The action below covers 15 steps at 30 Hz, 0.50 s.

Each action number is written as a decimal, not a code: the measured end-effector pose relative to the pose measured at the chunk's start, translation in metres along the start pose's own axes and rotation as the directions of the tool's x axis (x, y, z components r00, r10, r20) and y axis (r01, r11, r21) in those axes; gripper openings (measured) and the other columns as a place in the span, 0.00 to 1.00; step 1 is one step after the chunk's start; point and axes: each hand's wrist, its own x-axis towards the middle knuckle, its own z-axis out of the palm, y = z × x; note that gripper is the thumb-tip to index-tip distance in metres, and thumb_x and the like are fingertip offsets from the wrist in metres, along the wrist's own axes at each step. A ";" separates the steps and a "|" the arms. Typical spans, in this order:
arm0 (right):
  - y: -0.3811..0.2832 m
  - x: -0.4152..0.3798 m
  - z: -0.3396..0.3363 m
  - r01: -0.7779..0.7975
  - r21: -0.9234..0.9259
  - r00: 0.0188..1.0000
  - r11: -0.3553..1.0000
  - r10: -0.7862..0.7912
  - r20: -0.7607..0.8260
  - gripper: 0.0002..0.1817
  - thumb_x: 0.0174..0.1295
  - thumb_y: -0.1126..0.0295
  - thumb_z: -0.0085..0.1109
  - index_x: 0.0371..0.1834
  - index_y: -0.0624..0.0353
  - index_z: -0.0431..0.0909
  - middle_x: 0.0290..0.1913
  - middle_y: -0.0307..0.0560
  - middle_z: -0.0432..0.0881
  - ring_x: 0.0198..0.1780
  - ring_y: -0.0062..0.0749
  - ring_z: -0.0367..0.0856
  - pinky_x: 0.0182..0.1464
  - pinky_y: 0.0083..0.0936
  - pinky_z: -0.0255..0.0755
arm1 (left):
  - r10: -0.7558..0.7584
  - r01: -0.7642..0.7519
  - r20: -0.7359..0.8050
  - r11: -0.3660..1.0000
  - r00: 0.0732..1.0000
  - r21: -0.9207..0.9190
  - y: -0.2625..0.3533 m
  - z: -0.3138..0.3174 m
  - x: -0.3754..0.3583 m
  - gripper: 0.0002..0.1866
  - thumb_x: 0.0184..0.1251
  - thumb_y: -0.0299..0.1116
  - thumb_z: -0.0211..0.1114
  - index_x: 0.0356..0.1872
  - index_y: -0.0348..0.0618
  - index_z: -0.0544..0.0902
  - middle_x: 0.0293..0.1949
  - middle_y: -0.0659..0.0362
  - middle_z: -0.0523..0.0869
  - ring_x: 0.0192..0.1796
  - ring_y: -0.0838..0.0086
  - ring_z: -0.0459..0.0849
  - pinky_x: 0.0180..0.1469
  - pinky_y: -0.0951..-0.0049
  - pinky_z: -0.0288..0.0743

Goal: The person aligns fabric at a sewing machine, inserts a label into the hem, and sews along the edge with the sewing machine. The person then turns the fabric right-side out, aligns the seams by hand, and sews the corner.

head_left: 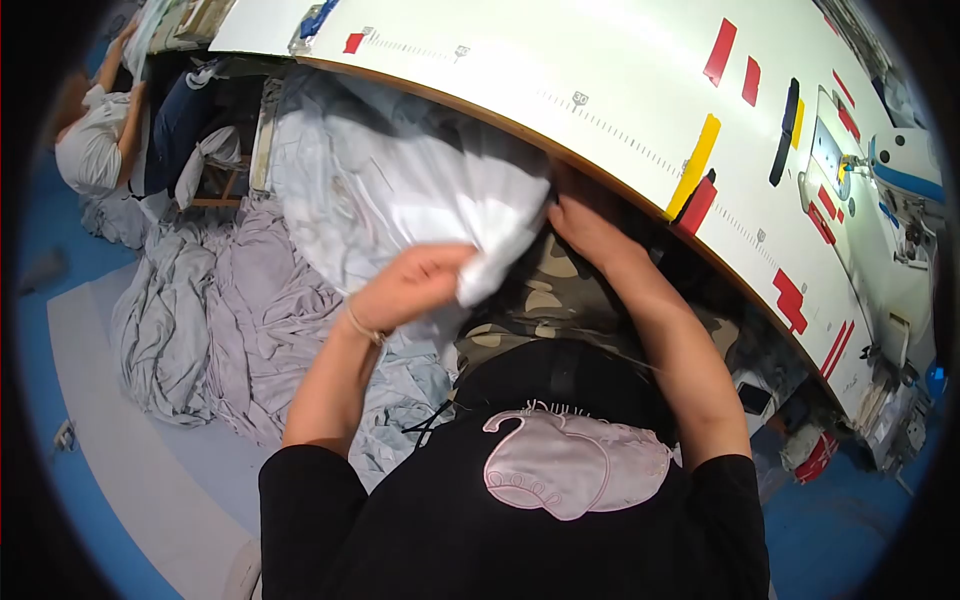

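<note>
My left hand (425,283) is closed on a bunched edge of white fabric (400,190), pulled up in a fold below the table edge. The rest of that fabric spreads left under the table and hangs toward the floor. Close to the table's underside is my right hand (585,225), beside the right end of the white fabric. Its fingers are mostly hidden under the edge, so I cannot make out whether they grip anything. My lap in camouflage trousers (545,290) lies just below both hands.
The white table (520,60) carries printed ruler marks and red, yellow and black tape. A sewing machine (905,160) stands at the right. Grey and lilac cloth (265,300) is heaped on the floor at left. Another person (100,145) sits at the far left.
</note>
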 end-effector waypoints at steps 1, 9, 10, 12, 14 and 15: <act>0.005 0.011 0.013 0.018 0.033 0.995 0.999 -0.015 -0.098 0.35 0.67 0.65 0.58 0.78 0.49 0.59 0.74 0.62 0.65 0.74 0.59 0.62 0.75 0.45 0.57 | -0.036 0.035 0.104 0.999 0.994 0.010 -0.004 0.004 -0.006 0.07 0.70 0.25 0.53 0.39 0.36 0.80 0.31 0.71 0.75 0.33 0.88 0.69 0.33 0.83 0.63; 0.027 -0.009 0.006 -0.119 0.468 0.992 0.876 0.130 0.009 0.23 0.75 0.63 0.50 0.70 0.57 0.70 0.72 0.57 0.70 0.72 0.48 0.67 0.72 0.39 0.61 | 0.016 0.002 0.187 0.995 0.982 -0.096 0.003 0.016 -0.026 0.12 0.63 0.24 0.54 0.22 0.40 0.62 0.23 0.67 0.60 0.27 0.82 0.59 0.29 0.73 0.57; 0.033 -0.021 0.008 0.060 0.512 0.997 0.857 -0.031 -0.065 0.24 0.69 0.68 0.60 0.69 0.56 0.74 0.65 0.52 0.78 0.68 0.42 0.73 0.70 0.31 0.66 | 0.163 -0.139 0.357 0.986 0.920 -0.090 0.003 0.011 -0.026 0.12 0.63 0.24 0.53 0.22 0.38 0.62 0.22 0.64 0.59 0.25 0.77 0.59 0.29 0.70 0.56; 0.002 -0.048 -0.033 0.093 0.608 0.993 0.789 -0.031 -0.112 0.17 0.66 0.72 0.60 0.57 0.66 0.79 0.56 0.52 0.82 0.58 0.39 0.78 0.63 0.29 0.70 | 0.272 -0.255 0.633 0.959 0.725 -0.119 0.011 0.011 -0.027 0.13 0.62 0.22 0.52 0.20 0.36 0.61 0.22 0.56 0.56 0.23 0.65 0.56 0.28 0.64 0.52; -0.018 -0.070 -0.070 0.296 0.370 0.942 0.881 -0.205 -0.264 0.13 0.57 0.77 0.63 0.45 0.68 0.81 0.43 0.51 0.82 0.46 0.41 0.80 0.51 0.32 0.74 | 0.241 -0.196 0.764 0.969 0.599 -0.151 0.022 0.029 -0.030 0.11 0.62 0.21 0.51 0.22 0.34 0.61 0.22 0.56 0.57 0.23 0.65 0.58 0.28 0.64 0.55; -0.023 -0.082 -0.088 0.467 0.098 0.847 0.879 -0.413 -0.335 0.12 0.51 0.78 0.65 0.40 0.68 0.80 0.37 0.50 0.81 0.39 0.42 0.79 0.44 0.34 0.74 | 0.233 -0.170 0.804 0.971 0.547 -0.166 0.021 0.038 -0.033 0.10 0.62 0.21 0.51 0.23 0.34 0.61 0.22 0.56 0.57 0.23 0.66 0.59 0.29 0.64 0.56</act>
